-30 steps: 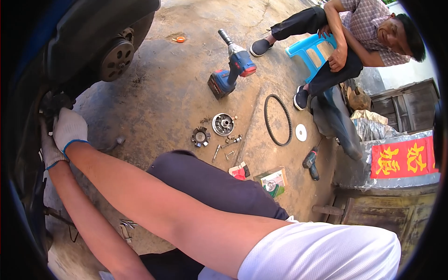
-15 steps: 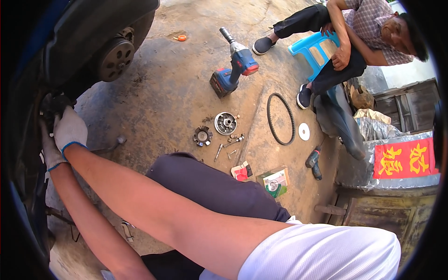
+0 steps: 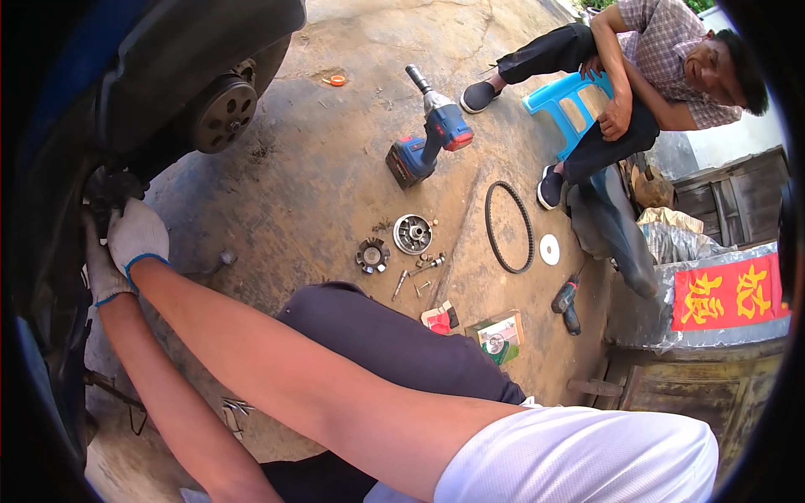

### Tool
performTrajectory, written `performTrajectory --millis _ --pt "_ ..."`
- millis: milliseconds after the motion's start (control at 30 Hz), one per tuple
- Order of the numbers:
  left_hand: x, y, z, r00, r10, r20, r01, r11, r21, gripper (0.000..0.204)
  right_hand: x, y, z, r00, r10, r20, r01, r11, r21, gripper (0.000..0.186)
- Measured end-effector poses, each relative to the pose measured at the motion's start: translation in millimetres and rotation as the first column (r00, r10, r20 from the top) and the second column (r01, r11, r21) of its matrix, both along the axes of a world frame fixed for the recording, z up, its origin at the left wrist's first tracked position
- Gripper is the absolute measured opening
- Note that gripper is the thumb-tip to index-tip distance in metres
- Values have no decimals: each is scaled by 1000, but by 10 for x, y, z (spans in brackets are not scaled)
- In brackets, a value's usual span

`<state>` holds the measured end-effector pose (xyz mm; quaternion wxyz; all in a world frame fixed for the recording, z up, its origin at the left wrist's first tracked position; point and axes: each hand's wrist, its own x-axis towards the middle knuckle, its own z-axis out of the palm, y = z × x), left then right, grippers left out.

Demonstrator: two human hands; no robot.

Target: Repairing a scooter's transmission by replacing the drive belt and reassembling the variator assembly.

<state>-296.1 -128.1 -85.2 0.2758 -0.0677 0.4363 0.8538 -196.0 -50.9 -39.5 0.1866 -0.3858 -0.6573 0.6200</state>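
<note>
Where both forearms reach up to the left edge, two gloved hands meet on a dark engine part (image 3: 109, 189) tucked inside the scooter's body. Right hand (image 3: 138, 235), in a white glove with a blue cuff, lies over the lower side of that part, fingers curled against it; whether they close around anything cannot be told. Left hand (image 3: 99, 264) sits just beside and below it, also gloved, pressed to the dark casing, its grip hidden by the right glove. The part is black, toothed at its rim, too shaded to read its long axis or facing.

Above it, a round metal hub (image 3: 222, 111) with a ring of holes faces out toward the ground. On the concrete, well apart from the hands: a blue and red cordless wrench (image 3: 428, 142), its long axis running from lower left to upper right, nose pointing up; a pulley disc (image 3: 412, 234); a black belt loop (image 3: 508, 226); a white washer (image 3: 549, 249). Another person sits on a blue stool (image 3: 563, 99).
</note>
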Motion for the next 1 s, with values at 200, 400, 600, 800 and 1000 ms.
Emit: performTrajectory --millis 200,400,600,800,1000 --pt "-1 -238 26 999 43 9 -43 999 8 47 159 -184 201 999 -39 -17 37 996 -86 37" --pt "346 196 198 996 71 46 -72 997 9 46 103 95 42 998 13 63 -17 998 55 45" --pt "471 16 389 995 95 -21 -94 995 14 41 165 -126 155 998 60 13 -61 998 31 49" --pt "665 216 633 992 118 44 -120 992 49 39 88 -66 116 994 80 76 -85 994 61 45" --pt "678 227 696 993 117 6 -117 991 69 37 93 -69 109 1000 31 1 -31 996 78 47"
